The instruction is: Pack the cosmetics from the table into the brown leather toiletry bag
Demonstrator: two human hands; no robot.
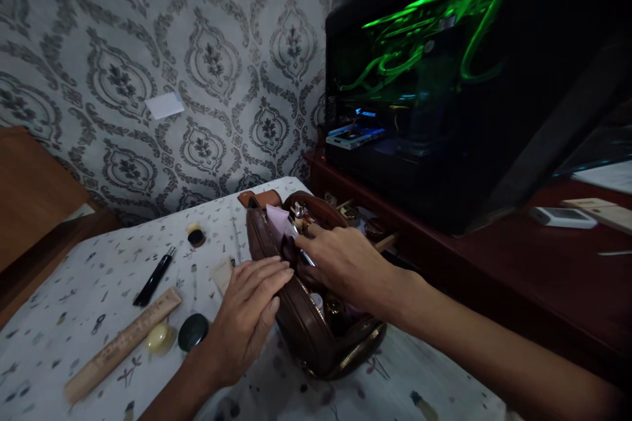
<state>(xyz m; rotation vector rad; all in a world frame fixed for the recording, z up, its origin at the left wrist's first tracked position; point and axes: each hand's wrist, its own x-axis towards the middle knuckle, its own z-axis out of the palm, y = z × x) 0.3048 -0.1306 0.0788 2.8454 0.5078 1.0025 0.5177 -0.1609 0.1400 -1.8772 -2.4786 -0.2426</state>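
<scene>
An unzipped brown leather bag [306,329] stands on the patterned white cloth, with a pink tube [278,222] and small cosmetics inside. My right hand [340,260] reaches into its opening from the right, fingers closed around a slim silvery item [307,256]. Against the bag's left edge rests my left hand [257,309], its fingers stretched out over the rim. Left of the bag lie a black pen-like tube [154,277], a long beige tube [123,345], a jar with a yellow lid [160,339], a dark round lid [193,332] and a pale tube [223,274].
A small yellow-and-black jar [195,235] sits further back on the cloth. Behind on the right, a computer case [419,99] with green lights stands on a dark red desk [498,263]. A brown wooden piece [39,204] borders the left; patterned wallpaper is behind.
</scene>
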